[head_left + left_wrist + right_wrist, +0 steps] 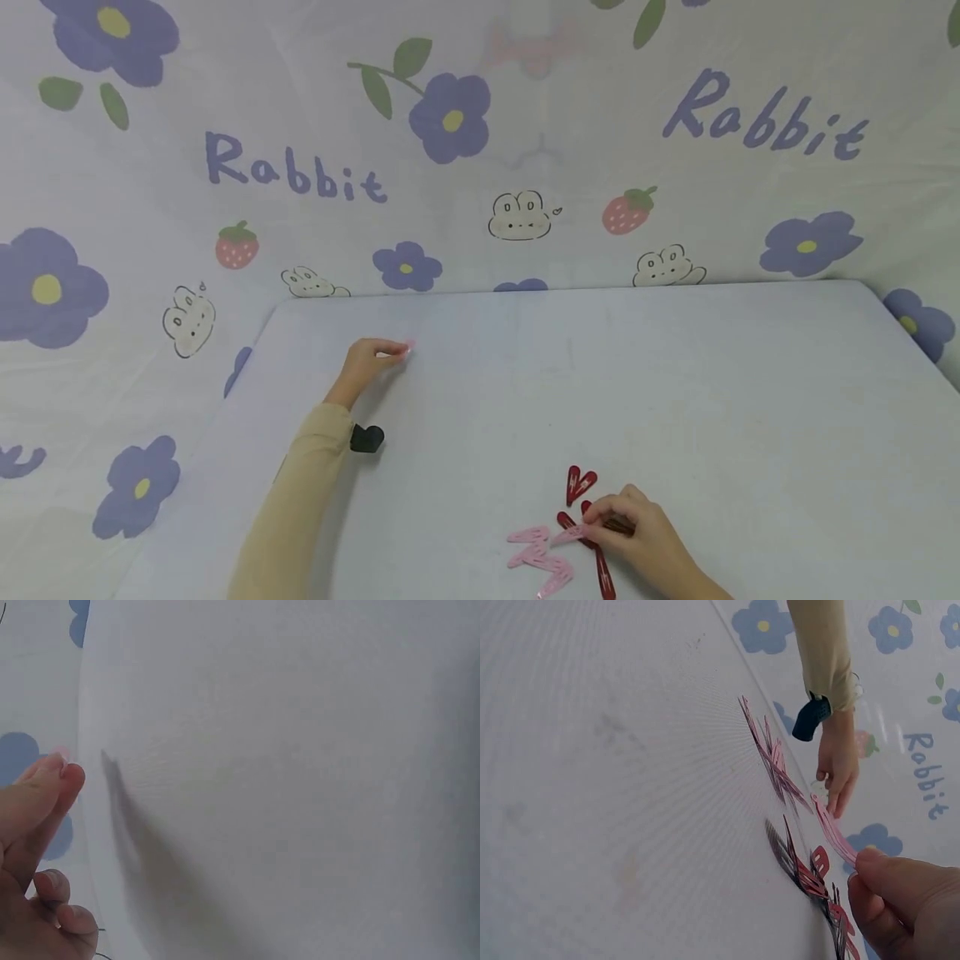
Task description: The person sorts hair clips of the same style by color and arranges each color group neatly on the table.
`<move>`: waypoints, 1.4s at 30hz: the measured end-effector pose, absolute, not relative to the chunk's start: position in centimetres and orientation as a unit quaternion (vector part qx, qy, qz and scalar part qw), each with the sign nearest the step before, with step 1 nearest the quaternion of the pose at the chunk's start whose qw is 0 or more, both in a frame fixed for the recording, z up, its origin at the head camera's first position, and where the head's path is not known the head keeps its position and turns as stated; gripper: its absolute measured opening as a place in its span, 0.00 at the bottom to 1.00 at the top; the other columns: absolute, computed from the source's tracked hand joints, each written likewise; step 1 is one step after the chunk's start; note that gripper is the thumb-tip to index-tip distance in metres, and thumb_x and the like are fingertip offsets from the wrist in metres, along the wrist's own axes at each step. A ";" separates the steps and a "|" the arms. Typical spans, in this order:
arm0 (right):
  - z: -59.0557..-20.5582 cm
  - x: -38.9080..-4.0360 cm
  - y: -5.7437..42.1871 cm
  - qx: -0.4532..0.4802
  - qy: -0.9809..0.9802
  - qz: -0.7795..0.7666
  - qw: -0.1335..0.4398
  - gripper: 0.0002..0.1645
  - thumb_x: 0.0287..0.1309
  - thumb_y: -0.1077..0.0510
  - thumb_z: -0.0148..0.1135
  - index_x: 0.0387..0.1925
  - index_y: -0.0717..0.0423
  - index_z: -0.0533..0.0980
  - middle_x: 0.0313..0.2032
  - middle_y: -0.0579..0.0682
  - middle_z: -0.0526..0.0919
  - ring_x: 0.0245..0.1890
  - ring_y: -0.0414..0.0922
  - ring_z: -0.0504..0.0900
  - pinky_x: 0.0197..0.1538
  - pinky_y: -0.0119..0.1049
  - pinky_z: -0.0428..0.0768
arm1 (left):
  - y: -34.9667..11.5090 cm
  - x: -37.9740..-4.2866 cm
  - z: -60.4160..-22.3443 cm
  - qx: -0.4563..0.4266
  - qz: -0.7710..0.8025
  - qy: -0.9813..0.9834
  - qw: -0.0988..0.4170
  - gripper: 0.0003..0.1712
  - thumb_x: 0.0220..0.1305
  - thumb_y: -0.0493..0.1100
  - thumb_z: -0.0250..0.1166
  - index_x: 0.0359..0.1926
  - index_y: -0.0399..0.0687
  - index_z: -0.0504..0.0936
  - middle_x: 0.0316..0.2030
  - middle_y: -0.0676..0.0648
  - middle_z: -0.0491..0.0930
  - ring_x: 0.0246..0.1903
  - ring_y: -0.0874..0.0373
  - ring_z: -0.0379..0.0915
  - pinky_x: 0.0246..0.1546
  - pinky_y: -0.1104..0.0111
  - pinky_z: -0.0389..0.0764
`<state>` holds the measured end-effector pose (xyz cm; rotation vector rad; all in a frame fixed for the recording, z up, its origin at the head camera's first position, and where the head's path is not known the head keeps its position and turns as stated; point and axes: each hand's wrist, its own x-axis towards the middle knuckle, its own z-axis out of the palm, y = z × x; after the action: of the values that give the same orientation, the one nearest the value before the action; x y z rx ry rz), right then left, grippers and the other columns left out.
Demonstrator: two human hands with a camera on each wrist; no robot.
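Note:
Toward the far left of the table, my left hand (367,362) pinches a small pink hair clip (408,347) between thumb and fingertip. Only a sliver of that clip shows past the fingertips in the left wrist view. At the near side, my right hand (648,537) pinches another pink snap hair clip (567,535) by one end, held over the red clips. Several pink hair clips (553,564) lie in a zigzag just left of it. Red snap hair clips (604,575) lie under and around the right fingertips, partly hidden by the hand.
Two red clips (573,482) lie in a V beyond the right hand. The white table (712,400) reaches back to a hanging cloth (315,225) printed with flowers, rabbits and strawberries. A black wrist device (367,438) sits at the left sleeve.

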<state>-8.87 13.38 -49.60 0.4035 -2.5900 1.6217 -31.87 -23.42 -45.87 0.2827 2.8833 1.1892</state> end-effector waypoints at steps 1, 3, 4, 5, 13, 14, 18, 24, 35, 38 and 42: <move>-49.6 -8.9 13.4 0.134 -0.839 0.526 0.032 0.06 0.43 0.58 0.69 0.25 0.47 0.78 0.23 0.40 0.68 0.25 0.37 0.66 0.27 0.28 0.70 | -23.5 -32.0 -46.1 0.083 0.374 0.924 0.012 0.13 0.56 0.38 0.64 0.41 0.34 0.81 0.43 0.38 0.77 0.50 0.43 0.66 0.52 0.56 0.61; -49.7 -8.8 13.4 0.141 -0.840 0.522 0.035 0.06 0.42 0.57 0.69 0.25 0.46 0.78 0.23 0.40 0.68 0.25 0.37 0.66 0.27 0.28 0.69 | -23.5 -32.1 -46.4 0.072 0.364 0.928 0.021 0.14 0.56 0.39 0.63 0.42 0.34 0.80 0.43 0.38 0.77 0.50 0.43 0.66 0.52 0.57 0.61; -49.7 -8.8 13.4 0.143 -0.841 0.520 0.036 0.06 0.43 0.57 0.69 0.24 0.45 0.78 0.23 0.39 0.68 0.25 0.37 0.66 0.27 0.28 0.69 | -23.5 -32.2 -46.6 0.066 0.361 0.930 0.023 0.14 0.56 0.39 0.63 0.42 0.34 0.80 0.42 0.38 0.77 0.50 0.43 0.66 0.52 0.57 0.61; -49.7 -8.8 13.4 0.143 -0.842 0.519 0.037 0.06 0.42 0.57 0.69 0.24 0.45 0.78 0.23 0.39 0.68 0.25 0.37 0.66 0.27 0.28 0.69 | -23.5 -32.2 -46.6 0.059 0.357 0.932 0.024 0.14 0.56 0.38 0.63 0.42 0.34 0.80 0.42 0.38 0.78 0.50 0.43 0.66 0.52 0.57 0.61; -49.7 -8.8 13.4 0.155 -0.844 0.512 0.043 0.06 0.42 0.56 0.70 0.23 0.43 0.78 0.22 0.38 0.67 0.24 0.37 0.65 0.26 0.28 0.68 | -22.6 -31.7 -46.0 0.049 0.294 0.955 0.012 0.14 0.53 0.37 0.65 0.42 0.37 0.81 0.35 0.42 0.79 0.41 0.48 0.71 0.43 0.60 0.68; -49.8 -8.8 13.4 0.158 -0.844 0.511 0.046 0.06 0.42 0.56 0.70 0.23 0.43 0.78 0.22 0.38 0.67 0.24 0.37 0.65 0.25 0.28 0.68 | -22.6 -31.6 -46.0 0.044 0.292 0.955 0.013 0.14 0.53 0.37 0.65 0.42 0.38 0.81 0.36 0.42 0.79 0.41 0.48 0.72 0.42 0.60 0.68; -49.8 -8.9 13.3 0.168 -0.840 0.514 0.055 0.07 0.42 0.57 0.70 0.23 0.43 0.78 0.22 0.38 0.67 0.24 0.37 0.65 0.25 0.28 0.68 | -22.9 -31.5 -46.2 0.023 0.299 0.954 0.011 0.15 0.54 0.41 0.65 0.44 0.42 0.81 0.36 0.43 0.79 0.38 0.50 0.71 0.39 0.62 0.69; -49.2 -8.8 13.3 0.137 -0.817 0.560 0.014 0.04 0.47 0.57 0.66 0.28 0.49 0.79 0.25 0.44 0.68 0.25 0.38 0.65 0.27 0.28 0.68 | -23.3 -31.6 -47.1 0.004 0.309 0.951 0.009 0.16 0.53 0.47 0.66 0.43 0.46 0.82 0.31 0.47 0.77 0.31 0.54 0.68 0.30 0.65 0.66; -49.3 -8.7 13.3 0.183 -0.843 0.500 0.080 0.10 0.51 0.64 0.62 0.29 0.43 0.75 0.25 0.39 0.63 0.27 0.37 0.58 0.25 0.29 0.63 | -23.5 -31.6 -47.6 -0.005 0.317 0.949 0.007 0.14 0.52 0.47 0.67 0.40 0.46 0.84 0.30 0.47 0.76 0.31 0.54 0.68 0.31 0.64 0.66; -49.4 -8.7 13.3 0.200 -0.840 0.493 0.105 0.13 0.50 0.66 0.62 0.28 0.43 0.75 0.25 0.37 0.64 0.27 0.37 0.60 0.26 0.29 0.64 | -23.4 -31.5 -47.5 -0.007 0.323 0.946 0.014 0.14 0.53 0.46 0.66 0.39 0.44 0.83 0.31 0.47 0.77 0.32 0.53 0.69 0.34 0.63 0.67; -49.6 -8.8 13.2 0.213 -0.830 0.505 0.103 0.13 0.50 0.70 0.60 0.30 0.48 0.73 0.27 0.37 0.66 0.25 0.35 0.63 0.25 0.28 0.68 | -23.3 -31.7 -47.5 -0.012 0.324 0.946 0.021 0.14 0.53 0.46 0.66 0.39 0.43 0.83 0.32 0.46 0.77 0.33 0.52 0.70 0.35 0.61 0.68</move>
<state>-8.80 13.23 -49.59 0.6295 -2.4482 1.4899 -31.66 -23.30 -47.49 -0.0378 2.9310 1.0055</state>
